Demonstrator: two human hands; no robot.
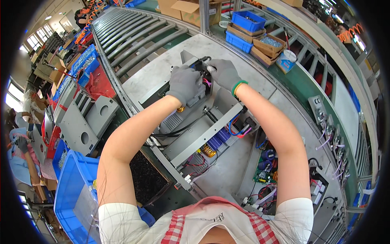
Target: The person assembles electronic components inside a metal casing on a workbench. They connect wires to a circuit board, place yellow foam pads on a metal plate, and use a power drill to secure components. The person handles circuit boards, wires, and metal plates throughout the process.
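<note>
My left hand (184, 84) and my right hand (224, 73), both in grey gloves, are close together at the far end of a grey metal chassis (203, 138). The left fingers are curled down over the chassis end, and what they grip is hidden. My right fingers are pinched beside a small black part (199, 64); whether they hold it is unclear. Pink wire shows between the hands. Nearer me, the chassis carries a crossbar, purple capacitors (218, 138), a yellow-gold coil (209, 151), black cables and blue and red wires.
Another open unit with a green circuit board (266, 164) lies at right. A roller conveyor (134, 38) runs far left. Blue bins (248, 21) of small parts stand at the back. Grey panels (83, 126), a blue crate (73, 183) and a co-worker's gloved hand (22, 143) are at left.
</note>
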